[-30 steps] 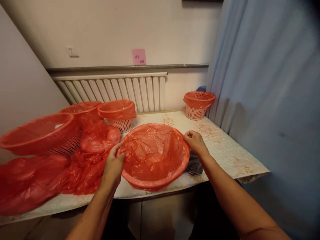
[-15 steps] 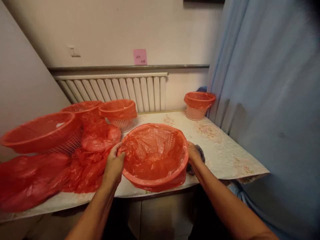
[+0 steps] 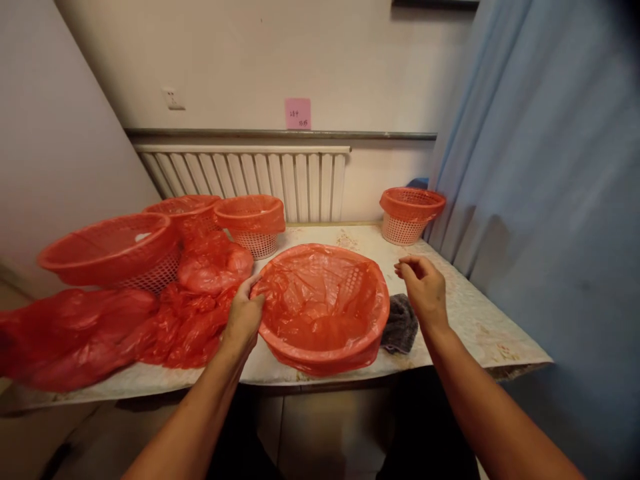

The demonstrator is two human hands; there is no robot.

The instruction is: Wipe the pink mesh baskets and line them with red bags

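A plastic basket [image 3: 325, 352] lined with a thin red plastic bag [image 3: 320, 300] stands tilted toward me at the table's front. My left hand [image 3: 246, 310] grips its left rim, thumb on top of the bag's folded edge. Off to the basket's right, my right hand [image 3: 425, 287] is raised with loosely curled fingers and nothing visible in them. Below that hand lies a dark grey cloth [image 3: 400, 325], close against the basket's right side.
More bag-lined baskets stand at the left: a large one [image 3: 113, 257], one behind it [image 3: 185, 207] and a smaller one [image 3: 257, 230]. Loose red bags [image 3: 80, 333] lie in front. Another basket [image 3: 407, 220] is by the blue curtain [image 3: 540, 200]. A radiator [image 3: 250, 180] lines the wall.
My right hand has let go of the basket's right rim and moved up and right, uncovering more of the grey cloth. The left hand keeps its hold. The view has shifted left.
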